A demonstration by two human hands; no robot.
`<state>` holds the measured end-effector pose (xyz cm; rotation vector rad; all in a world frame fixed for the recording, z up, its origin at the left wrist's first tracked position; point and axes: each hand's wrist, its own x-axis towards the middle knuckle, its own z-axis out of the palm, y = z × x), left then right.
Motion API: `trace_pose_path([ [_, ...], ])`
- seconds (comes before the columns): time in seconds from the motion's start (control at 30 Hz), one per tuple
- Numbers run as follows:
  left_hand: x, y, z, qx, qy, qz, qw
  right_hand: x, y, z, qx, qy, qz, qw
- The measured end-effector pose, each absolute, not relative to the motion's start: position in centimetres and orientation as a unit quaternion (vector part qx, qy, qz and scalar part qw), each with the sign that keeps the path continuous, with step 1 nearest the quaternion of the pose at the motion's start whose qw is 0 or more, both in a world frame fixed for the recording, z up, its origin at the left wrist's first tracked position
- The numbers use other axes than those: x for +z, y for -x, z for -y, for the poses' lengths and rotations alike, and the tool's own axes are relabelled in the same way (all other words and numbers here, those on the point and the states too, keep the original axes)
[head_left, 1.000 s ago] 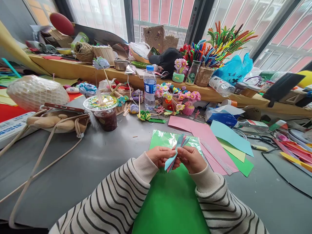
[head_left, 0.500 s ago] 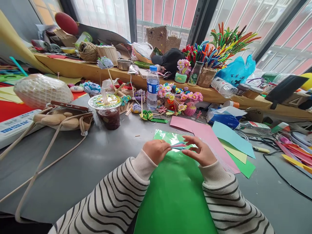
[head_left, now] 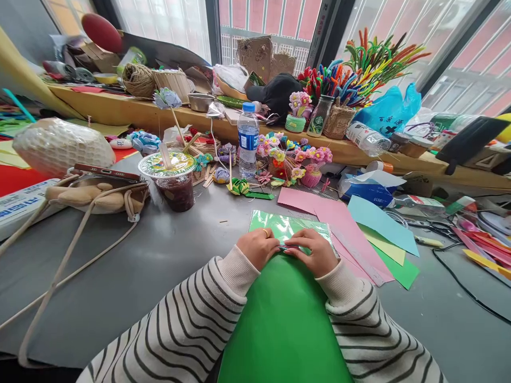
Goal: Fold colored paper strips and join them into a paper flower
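Observation:
Between my two hands is a small narrow bundle of folded blue and pink paper (head_left: 284,248), mostly hidden by my fingers. My left hand (head_left: 259,247), with a ring on one finger, pinches its left end. The thumb and fingers of my right hand (head_left: 313,251) are closed on the other end, so the fingertips of both hands nearly meet. Both hands are above a glossy green sheet (head_left: 285,319) that stretches toward me. Clear plastic film (head_left: 275,221) with a shiny glare shows at the sheet's far end.
Pink paper (head_left: 335,218), light blue paper (head_left: 381,223) and scissors (head_left: 435,227) lie to the right. A lidded drink cup (head_left: 173,183), a water bottle (head_left: 248,141) and crafted flowers (head_left: 295,157) stand behind. A bag with cords (head_left: 99,199) is at left, a black cable (head_left: 459,276) at right.
My right hand has moved left and its fingers have closed on the paper bundle, covering most of it. The left hand keeps its pinch. The view has shifted slightly.

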<state>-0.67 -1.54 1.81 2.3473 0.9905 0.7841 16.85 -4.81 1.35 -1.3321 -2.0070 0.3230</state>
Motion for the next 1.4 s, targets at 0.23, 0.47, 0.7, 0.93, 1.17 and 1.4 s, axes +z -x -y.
trace_pose_path([
  [0.23, 1.3, 0.9, 1.1, 0.272, -0.864, -0.376, 0.197, 1.7, -16.4, 4.9, 0.133, 0.526, 0.768, 0.340],
  [0.47, -0.2, 1.7, 0.4, 0.284, -0.868, -0.323, 0.248, 1.7, -16.2, 4.9, 0.129, 0.527, 0.770, 0.336],
  [0.7, 1.6, 1.2, 1.5, 0.270, -0.830, -0.411, 0.264, 1.7, -16.3, 4.8, 0.112, 0.527, 0.776, 0.328],
  [0.93, 1.5, 1.0, 1.5, 0.285, -0.819, -0.422, 0.264, 1.7, -16.3, 4.8, 0.104, 0.527, 0.778, 0.326],
  [1.17, 1.5, 1.0, 1.3, 0.296, -0.811, -0.420, 0.279, 1.7, -16.2, 4.8, 0.122, 0.534, 0.773, 0.321],
  [1.4, 1.6, 1.1, 1.3, 0.292, -0.813, -0.420, 0.279, 3.0, -18.3, 4.8, 0.116, 0.583, 0.726, 0.346],
])
